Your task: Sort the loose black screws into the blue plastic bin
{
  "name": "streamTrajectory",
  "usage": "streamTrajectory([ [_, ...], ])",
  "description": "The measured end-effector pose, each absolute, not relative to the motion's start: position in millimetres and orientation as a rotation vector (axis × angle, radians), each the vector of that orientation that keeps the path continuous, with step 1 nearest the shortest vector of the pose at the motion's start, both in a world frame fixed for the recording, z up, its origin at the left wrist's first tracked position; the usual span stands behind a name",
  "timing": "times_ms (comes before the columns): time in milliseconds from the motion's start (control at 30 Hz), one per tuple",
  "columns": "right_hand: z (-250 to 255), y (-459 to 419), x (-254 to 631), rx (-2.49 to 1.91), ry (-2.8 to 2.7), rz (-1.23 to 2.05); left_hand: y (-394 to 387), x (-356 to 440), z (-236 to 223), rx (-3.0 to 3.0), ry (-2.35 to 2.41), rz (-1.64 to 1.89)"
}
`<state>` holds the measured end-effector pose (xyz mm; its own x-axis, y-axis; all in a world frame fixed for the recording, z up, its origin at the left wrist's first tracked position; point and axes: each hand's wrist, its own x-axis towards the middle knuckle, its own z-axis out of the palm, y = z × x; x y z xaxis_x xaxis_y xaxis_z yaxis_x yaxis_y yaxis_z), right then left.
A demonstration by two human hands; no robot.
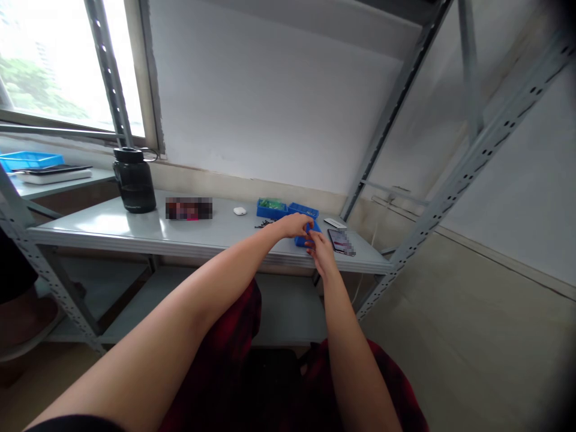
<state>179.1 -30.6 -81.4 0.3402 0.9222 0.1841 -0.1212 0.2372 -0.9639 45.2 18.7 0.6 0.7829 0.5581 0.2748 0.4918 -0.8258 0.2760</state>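
Note:
My left hand (297, 225) reaches in from the left, its fingers bent together in a pinch. Fingertip to fingertip with it is my right hand (321, 251), its thumb and index finger closed and the other fingers curled. Whatever lies between the fingertips is too small to make out. Both hands are over a blue bin (300, 242) near the shelf's front edge, which they partly cover. Behind them stand a blue bin (272, 212) with green contents and another blue bin (306, 208) with small pieces. Small black parts (264, 224) lie left of my left hand.
On the grey metal shelf (216, 234) stand a black bottle (135, 183), a blurred-out item (189, 209) and a white case (240, 211). To the right lie a phone (341, 241) and a white flat object (335, 223). Metal uprights (405, 246) frame both sides. A person's foot (31, 324) shows at left.

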Motion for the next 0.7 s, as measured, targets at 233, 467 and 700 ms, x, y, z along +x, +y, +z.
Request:
streamTrajectory([
  [233, -80.2, -34.6, 179.1, -1.067, -1.019, 0.92, 19.9, 46.3, -0.7, 2.806, 0.862, 0.481],
  [467, -82.7, -32.0, 181.4, -1.063, -1.031, 0.908, 26.8, 45.5, -5.5, 2.778, 0.865, 0.418],
  [700, -83.8, -27.2, 189.1, -1.049, -0.901, 0.839, 45.0, 33.4, -17.9, 2.702, 0.959, 0.371],
])
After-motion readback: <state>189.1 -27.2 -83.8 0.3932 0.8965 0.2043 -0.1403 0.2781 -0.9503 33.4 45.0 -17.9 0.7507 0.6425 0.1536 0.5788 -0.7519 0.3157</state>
